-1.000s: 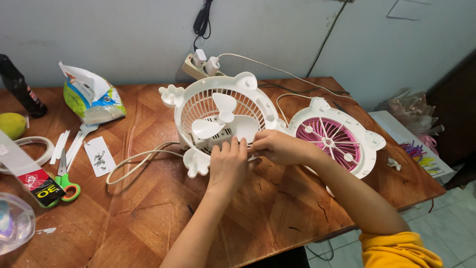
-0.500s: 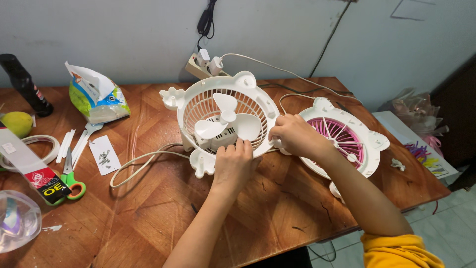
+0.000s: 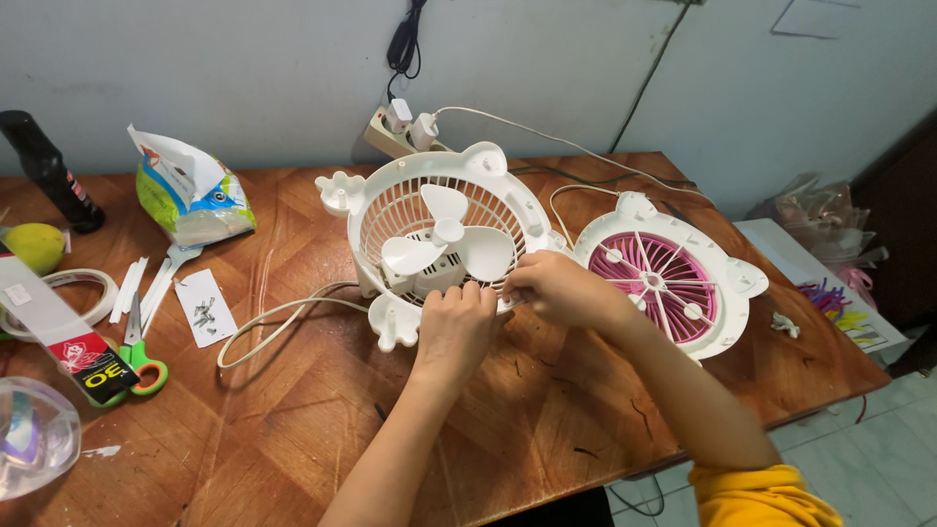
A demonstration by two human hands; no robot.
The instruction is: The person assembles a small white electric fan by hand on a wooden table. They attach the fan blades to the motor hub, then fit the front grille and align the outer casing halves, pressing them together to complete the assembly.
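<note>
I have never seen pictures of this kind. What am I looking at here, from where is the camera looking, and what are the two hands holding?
There is no machine here: a person works with two bare hands. The single camera sits on the person's head and looks down at a wooden table.

The left hand and the right hand both rest on the lower rim of a white fan housing, which lies flat with its white blades showing. The fingers touch the rim; whether they grip a small part there is hidden.

Beside it, to the right, lies the fan's other grille, white with a pink centre. A white cord curls across the table.

To the left lie green-handled scissors, a slip of paper with small screws, a snack bag, a roll of tape and a dark bottle. A power strip sits by the wall.
</note>
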